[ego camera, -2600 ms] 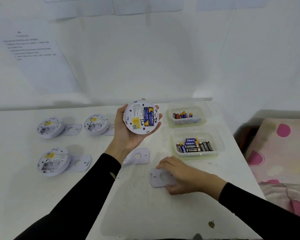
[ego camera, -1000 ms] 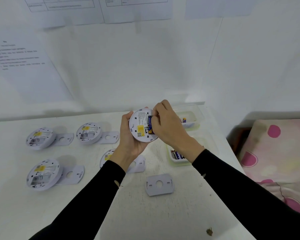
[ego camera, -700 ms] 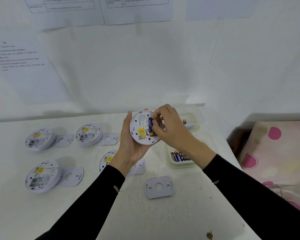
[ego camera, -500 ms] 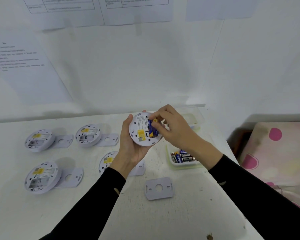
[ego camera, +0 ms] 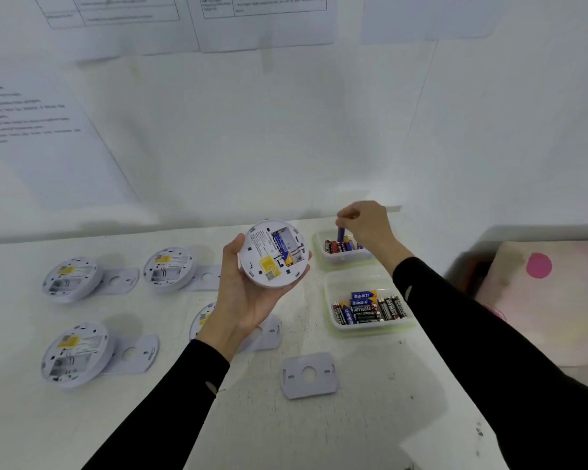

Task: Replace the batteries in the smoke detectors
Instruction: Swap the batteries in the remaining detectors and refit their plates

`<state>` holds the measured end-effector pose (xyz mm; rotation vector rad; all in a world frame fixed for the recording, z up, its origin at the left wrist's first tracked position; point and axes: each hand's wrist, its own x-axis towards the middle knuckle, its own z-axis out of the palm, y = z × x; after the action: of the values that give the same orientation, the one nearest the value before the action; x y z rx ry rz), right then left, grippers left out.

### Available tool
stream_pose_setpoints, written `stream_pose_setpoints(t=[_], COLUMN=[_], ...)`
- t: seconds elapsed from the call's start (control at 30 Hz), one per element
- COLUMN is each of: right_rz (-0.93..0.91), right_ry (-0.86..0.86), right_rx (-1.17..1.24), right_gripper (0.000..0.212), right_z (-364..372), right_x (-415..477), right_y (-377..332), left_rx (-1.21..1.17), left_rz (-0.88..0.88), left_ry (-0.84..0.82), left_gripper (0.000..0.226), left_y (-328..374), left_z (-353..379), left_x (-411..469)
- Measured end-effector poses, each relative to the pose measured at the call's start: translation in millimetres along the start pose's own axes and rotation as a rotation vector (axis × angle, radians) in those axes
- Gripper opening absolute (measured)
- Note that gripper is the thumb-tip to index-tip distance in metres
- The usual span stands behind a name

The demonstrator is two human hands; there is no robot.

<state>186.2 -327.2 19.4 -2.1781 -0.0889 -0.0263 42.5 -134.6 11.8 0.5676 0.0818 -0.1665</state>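
Above white table (ego camera: 353,418), battery (ego camera: 341,234) upright in right hand (ego camera: 367,222) over far tray (ego camera: 345,261).

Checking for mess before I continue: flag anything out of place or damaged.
Nothing spilled or damaged. The detector in the left hand has one battery beside an empty slot; one mounting plate lies apart from any detector.

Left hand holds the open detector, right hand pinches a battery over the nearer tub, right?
No. In the head view the right hand pinches the battery over the farther tub, not the nearer tub. The left hand does hold the open detector.
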Motion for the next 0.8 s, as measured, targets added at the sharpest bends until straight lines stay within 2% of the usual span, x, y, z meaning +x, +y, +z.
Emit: stream_pose_setpoints(t=[0.1,0.2,0.27,0.33,0.43,0.53,0.63,0.7,0.8], right_rz=[0.009,0.015,-0.006,-0.095,-0.381,-0.623,-0.725,-0.753,-0.855], right_ry=[-0.060,-0.115,-0.103,-0.005,0.086,-0.039,-0.204,-0.303,-0.326], right_rx=[-0.145,-0.257,-0.282,-0.194,0.125,0.187,0.007,-0.101,-0.240], right_gripper=[0.014,0.016,0.019,0.021,0.019,0.024,0.039,0.043,0.043], right_z=[14.2,20.2,20.0,17.6,11.5,3.9,-3.4,-8.2,-12.6], right_x=[4.1,7.1,4.8,-4.8,-39.9,-77.2,-94.0,-97.5,-99.0], right_y=[16.0,26.4,25.3,14.0,-17.4,-40.3,-45.6,-46.0,-47.0], left_rx=[-0.005,-0.005,0.007,0.036,0.025,0.029,0.076,0.115,0.251], left_rz=[-0.011,-0.018,0.005,0.034,0.049,0.042,0.036,0.042,0.038], left_ry=[-0.049,-0.063,-0.063,-0.038,-0.015,0.034,0.063,0.067,0.074], left_gripper=[0.056,0.057,0.070,0.078,0.070,0.059,0.060,0.049,0.044], left_y=[1.0,-1.5,-2.2,-1.4,-1.3,-1.7,-2.6,-2.6,-1.4], left_z=[3.3,4.5,6.2,6.0,4.3,3.9,5.6,9.0,10.8], left_x=[-2.3,-2.8,-2.6,-1.9,0.4,1.7,1.1,-0.6,-2.5])
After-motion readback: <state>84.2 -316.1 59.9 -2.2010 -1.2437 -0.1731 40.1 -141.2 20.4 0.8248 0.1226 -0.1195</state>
